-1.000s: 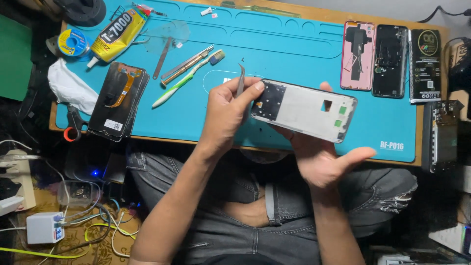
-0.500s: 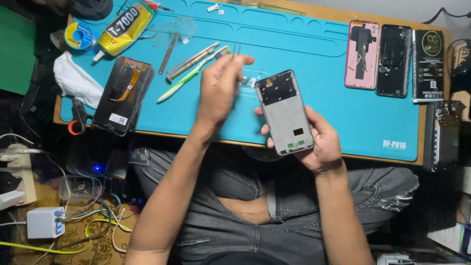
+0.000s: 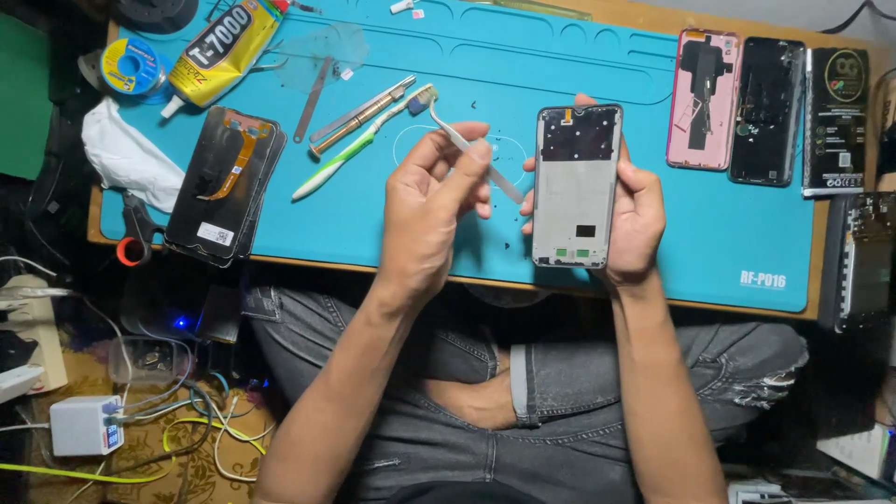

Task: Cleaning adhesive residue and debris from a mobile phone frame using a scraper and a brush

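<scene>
Head view showed a blue mat (image 3: pixel 597 56) covering the worktop (image 3: pixel 653 14), with a dark screen (image 3: pixel 224 182) lying at its left and two opened phones (image 3: pixel 737 103) at its right. Above the mat's near edge, the right hand (image 3: pixel 630 215) gripped a phone frame (image 3: pixel 576 187) upright, fingers wrapped around its sides. Just beside it, the left hand (image 3: pixel 425 215) pinched slim tweezers (image 3: pixel 467 147), their tip near the frame's left edge.

left hand (image 3: pixel 431 201) pinches tweezers (image 3: pixel 476 154) beside the phone frame (image 3: pixel 576 185) held upright by right hand (image 3: pixel 633 219).
</scene>
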